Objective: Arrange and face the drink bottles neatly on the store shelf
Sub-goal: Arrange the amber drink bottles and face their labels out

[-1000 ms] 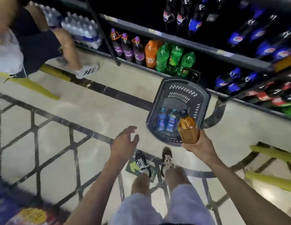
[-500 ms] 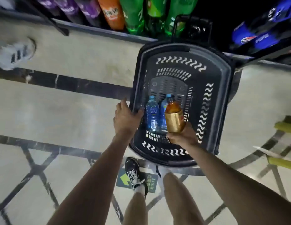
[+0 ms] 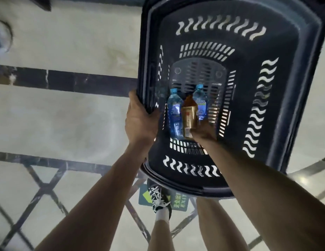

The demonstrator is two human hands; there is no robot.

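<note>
Legs: two bare legs at the bottom of my view. One black-and-white laced shoe (image 3: 159,198) with a white sock shows; the other foot is hidden by the basket.
Floor sticker: green sticker (image 3: 179,202) just beside that shoe, partly covered by the basket's near edge. Print too blurred for me to read.
Forearms: both bare, reaching forward from the bottom corners, left one to the basket's side, right one into it.
Left hand: left hand (image 3: 140,120) on the basket's left rim, grip clamped round the rim, thumb inside the wall, fingers outside.
Right hand: right hand (image 3: 203,132) down inside the basket, grip pinching the amber bottle at its lower end. Fingers mostly hidden behind the bottle.
Amber bottle: amber bottle (image 3: 189,116), gold label, dark cap pointing away from me. It sits between the two blue bottles and overlaps both. I can't tell whether it touches the basket floor.
Blue bottles: left blue bottle (image 3: 174,115) and right blue bottle (image 3: 200,102) lie on the basket floor, light-blue caps pointing away, roughly parallel.
Basket: dark plastic basket (image 3: 277,124), slotted floor, wavy cut-outs in its walls, fills the upper right of my view.
Floor: pale polished floor (image 3: 67,115), wide dark band (image 3: 76,81) running up to the basket's left side, thinner crossing lines nearer me.
Far left: blurred white shape (image 3: 2,38) at the frame edge, maybe a shoe, well apart from the basket.
</note>
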